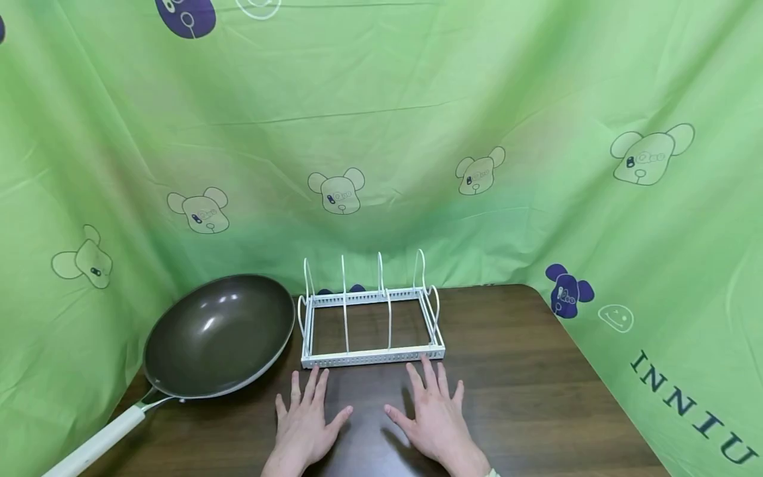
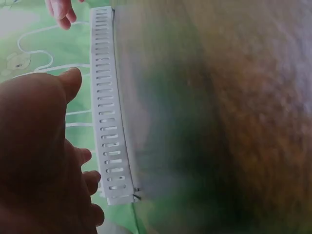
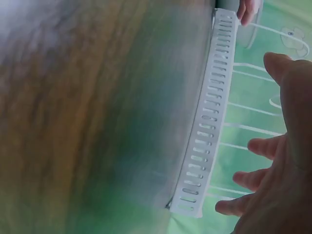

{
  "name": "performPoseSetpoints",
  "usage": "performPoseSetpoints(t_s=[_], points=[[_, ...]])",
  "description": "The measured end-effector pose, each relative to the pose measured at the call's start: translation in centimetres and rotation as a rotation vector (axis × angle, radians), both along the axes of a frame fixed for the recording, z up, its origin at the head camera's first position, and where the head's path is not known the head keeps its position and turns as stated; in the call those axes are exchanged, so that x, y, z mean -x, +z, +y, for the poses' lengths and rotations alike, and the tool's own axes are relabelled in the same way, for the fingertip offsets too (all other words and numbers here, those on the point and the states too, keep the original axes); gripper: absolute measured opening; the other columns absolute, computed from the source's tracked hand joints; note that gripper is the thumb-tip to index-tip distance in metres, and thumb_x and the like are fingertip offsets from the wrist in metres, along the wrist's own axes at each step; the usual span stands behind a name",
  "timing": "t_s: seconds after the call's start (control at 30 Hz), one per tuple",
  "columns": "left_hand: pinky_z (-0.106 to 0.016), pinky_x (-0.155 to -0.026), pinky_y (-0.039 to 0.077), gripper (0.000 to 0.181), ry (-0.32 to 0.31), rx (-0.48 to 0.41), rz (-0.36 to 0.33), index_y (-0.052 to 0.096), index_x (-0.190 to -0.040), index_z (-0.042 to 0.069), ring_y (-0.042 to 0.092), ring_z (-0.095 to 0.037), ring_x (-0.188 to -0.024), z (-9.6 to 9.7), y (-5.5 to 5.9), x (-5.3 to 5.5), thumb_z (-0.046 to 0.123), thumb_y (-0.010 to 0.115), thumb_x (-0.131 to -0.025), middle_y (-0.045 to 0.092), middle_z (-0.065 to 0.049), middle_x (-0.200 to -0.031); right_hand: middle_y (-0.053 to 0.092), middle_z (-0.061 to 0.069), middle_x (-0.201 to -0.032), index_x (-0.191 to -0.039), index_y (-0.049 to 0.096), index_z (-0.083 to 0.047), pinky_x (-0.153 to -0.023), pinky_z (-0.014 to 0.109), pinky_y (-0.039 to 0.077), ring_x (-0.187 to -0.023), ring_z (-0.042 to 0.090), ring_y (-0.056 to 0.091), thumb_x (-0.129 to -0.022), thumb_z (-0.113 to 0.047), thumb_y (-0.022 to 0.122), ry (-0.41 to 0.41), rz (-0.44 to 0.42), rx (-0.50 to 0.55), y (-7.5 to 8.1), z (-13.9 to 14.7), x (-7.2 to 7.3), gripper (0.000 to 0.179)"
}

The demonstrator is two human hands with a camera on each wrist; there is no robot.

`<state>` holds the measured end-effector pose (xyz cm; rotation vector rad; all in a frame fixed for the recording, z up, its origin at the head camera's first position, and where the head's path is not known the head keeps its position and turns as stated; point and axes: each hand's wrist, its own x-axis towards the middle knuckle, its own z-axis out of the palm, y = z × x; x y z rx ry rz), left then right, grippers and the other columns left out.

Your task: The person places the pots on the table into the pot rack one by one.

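A white slotted metal rack [image 1: 372, 358] with several upright wire dividers stands near the back of the wooden table. My left hand [image 1: 304, 424] is spread in front of its left end, fingertips right at the front rail in the head view. Facing the rail's right end, my right hand [image 1: 434, 417] has its fingers fanned out and nothing in it. Both wrist views show the slotted front rail [image 2: 108, 117] beyond the spread fingers. Left of the rack sits a large dark frying pan [image 1: 220, 338], its white handle [image 1: 98, 442] pointing toward the lower left.
The brown wooden table [image 1: 536, 391] has a rounded back right corner. A green curtain [image 1: 405, 132] printed with cartoon bear heads hangs close behind the table and along both sides. The pan's rim reaches close to the rack's left end.
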<state>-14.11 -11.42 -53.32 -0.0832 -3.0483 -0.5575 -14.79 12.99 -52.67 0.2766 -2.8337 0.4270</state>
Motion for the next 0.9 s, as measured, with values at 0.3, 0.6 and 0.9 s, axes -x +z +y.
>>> performPoseSetpoints(t_s=[0.3, 0.6, 0.9], points=[[-0.061, -0.092, 0.05, 0.057, 0.019, -0.082, 0.256, 0.062, -0.134, 0.01, 0.06, -0.041, -0.121, -0.9, 2.9, -1.0, 0.046, 0.072, -0.091, 0.065, -0.014, -0.132, 0.06, 0.017, -0.134, -0.129, 0.062, -0.005, -0.099, 0.057, 0.046, -0.124, 0.036, 0.057, -0.086, -0.039, 0.079, 0.065, 0.218, 0.243, 1.0, -1.2, -0.4, 0.058], [-0.028, -0.056, 0.05, 0.019, 0.065, -0.243, 0.636, 0.074, -0.101, 0.017, 0.064, -0.003, -0.068, -2.8, 6.8, -2.4, 0.025, 0.08, -0.086, 0.071, 0.012, -0.084, 0.07, -0.005, -0.102, -0.112, 0.067, -0.013, -0.075, 0.034, 0.058, -0.087, 0.014, 0.068, -0.085, -0.011, 0.081, 0.176, 0.248, 0.734, 4.0, -3.6, -0.6, 0.031], [-0.014, -0.063, 0.045, 0.014, 0.253, -0.322, 0.721, 0.076, -0.1, 0.015, 0.059, -0.001, -0.066, -8.0, 10.0, -3.9, 0.015, 0.08, -0.086, 0.072, 0.006, -0.08, 0.063, 0.02, -0.117, -0.126, 0.056, 0.003, -0.082, 0.028, 0.057, -0.094, 0.013, 0.067, -0.095, -0.004, 0.067, 0.358, -0.252, 1.33, 6.5, -6.9, -1.2, 0.034]])
